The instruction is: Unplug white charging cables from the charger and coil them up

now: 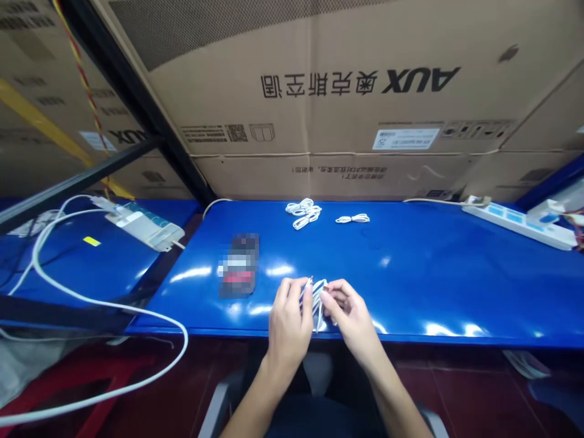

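Both hands are held together over the front edge of the glossy blue table [410, 261]. My left hand [289, 322] and my right hand [349, 316] pinch a folded white cable [316, 302] between their fingers, with a metal plug tip showing at the top. Its loops hang down past the table edge. Farther back lie a tangled bundle of white cable [303, 213] and a smaller tied white cable [352, 218]. To the left of my hands lies a flat object with a blurred surface [238, 266].
A white power strip [517, 224] lies at the back right, with a cord running along the wall. A thick white cable [109, 310] loops from a white power block [146, 224] on a lower blue surface at left. Large AUX cardboard boxes [360, 85] stand behind the table.
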The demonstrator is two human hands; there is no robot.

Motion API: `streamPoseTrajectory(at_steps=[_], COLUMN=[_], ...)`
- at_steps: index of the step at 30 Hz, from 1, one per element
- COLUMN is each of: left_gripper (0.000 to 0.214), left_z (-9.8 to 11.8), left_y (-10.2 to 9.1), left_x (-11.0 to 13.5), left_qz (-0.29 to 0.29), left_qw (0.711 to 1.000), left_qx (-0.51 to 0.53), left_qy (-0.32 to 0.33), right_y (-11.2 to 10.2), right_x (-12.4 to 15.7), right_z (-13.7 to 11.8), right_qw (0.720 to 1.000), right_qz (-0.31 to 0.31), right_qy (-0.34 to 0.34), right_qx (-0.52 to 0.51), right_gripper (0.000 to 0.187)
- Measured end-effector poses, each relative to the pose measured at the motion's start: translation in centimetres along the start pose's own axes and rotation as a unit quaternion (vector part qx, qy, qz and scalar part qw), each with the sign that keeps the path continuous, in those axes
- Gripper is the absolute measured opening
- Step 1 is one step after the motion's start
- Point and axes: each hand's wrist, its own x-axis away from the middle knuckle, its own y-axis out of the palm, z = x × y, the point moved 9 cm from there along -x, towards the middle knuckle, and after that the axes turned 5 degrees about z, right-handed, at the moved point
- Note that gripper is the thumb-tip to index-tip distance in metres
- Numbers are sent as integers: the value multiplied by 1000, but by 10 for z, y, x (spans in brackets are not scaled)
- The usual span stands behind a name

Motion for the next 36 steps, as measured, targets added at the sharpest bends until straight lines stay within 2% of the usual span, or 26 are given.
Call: streamPoseTrajectory(at_steps=[7,12,18,22,27,31,34,36], left_gripper=[27,29,26,30,26,24,26,27], left_z=[-9,-18,-17,-10,-11,-13,-14,-18], left_y=[10,12,9,9,7,-7,-23,-27], left_x=[-1,-3,1,3,4,5,3,-1], left_qz=[-81,-109,-119,-126,-97,-11,32,16], left_qw=[994,984,982,982,990,999,998,994], left_qx=[8,92,134,140,102,40,-41,-107], left_qy=[-71,-103,-61,-21,-22,-35,-28,-33], right_y=[7,-2,2,4,5,3,-12,-26], right_x=[-2,-3,-1,1,-3,-6,-4,-2], right_z=[8,8,-8,-10,-2,-2,-4,-3], right_qw=[997,998,997,996,991,991,995,996], right_qz=[-60,-38,-35,-40,-60,-72,-39,-14], right_qy=[49,41,-21,-25,1,11,28,45], right_qx=[29,38,58,74,117,114,92,82], right_gripper=[40,37,27,27,33,33,38,44])
